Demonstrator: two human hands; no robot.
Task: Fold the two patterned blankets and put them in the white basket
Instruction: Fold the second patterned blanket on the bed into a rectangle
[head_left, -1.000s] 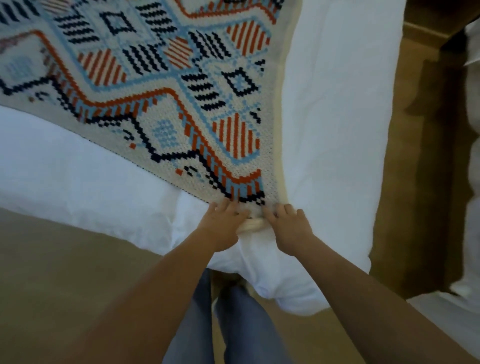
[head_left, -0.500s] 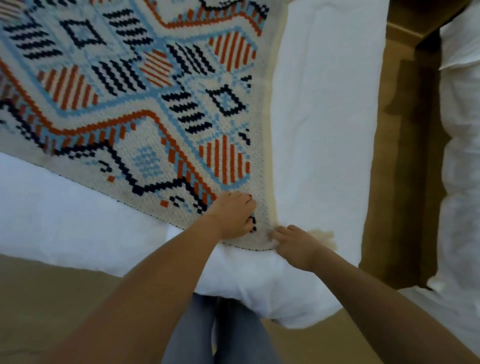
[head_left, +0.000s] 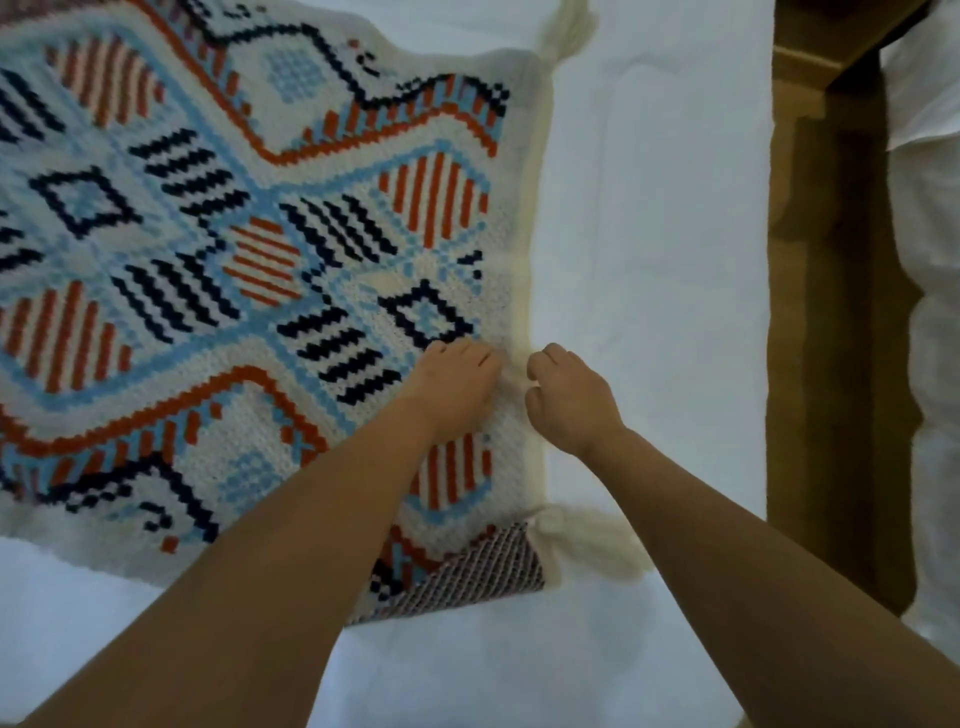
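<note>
1. Your hands meet at the right edge of the blanket. Your left hand (head_left: 457, 387) lies on the knit with its fingers laid forward, pressing and grasping nothing. Your right hand (head_left: 571, 400) sits just beside it with its fingers curled onto the edge, and it looks to be pinching it.
2. You have the patterned blanket (head_left: 234, 234) spread over the bed, running off the left of the view. Its cream border (head_left: 524, 249) lies along the right side.
3. At the near corner a tassel (head_left: 587, 540) trails onto the sheet. A flap is turned over there, showing the darker underside (head_left: 483, 577).
4. Expect a soft, limp, fairly thick knit. It will sag and stretch when you lift it, and it will not hold a crease by itself. It should grip well and is not fragile, though loose stitches and tassels can snag.
5. Take hold at the corners or along the border, one hand to each. Smooth each fold flat before you make the next.
6. The bed (head_left: 649, 260) under it is white and cushioned, so it gives under your press and may wrinkle.
7. Beyond the bed's right side you have a strip of tan floor (head_left: 831, 364), then more white bedding (head_left: 930, 312) at the frame edge.
8. You cannot see the white basket or the second blanket from here.
</note>
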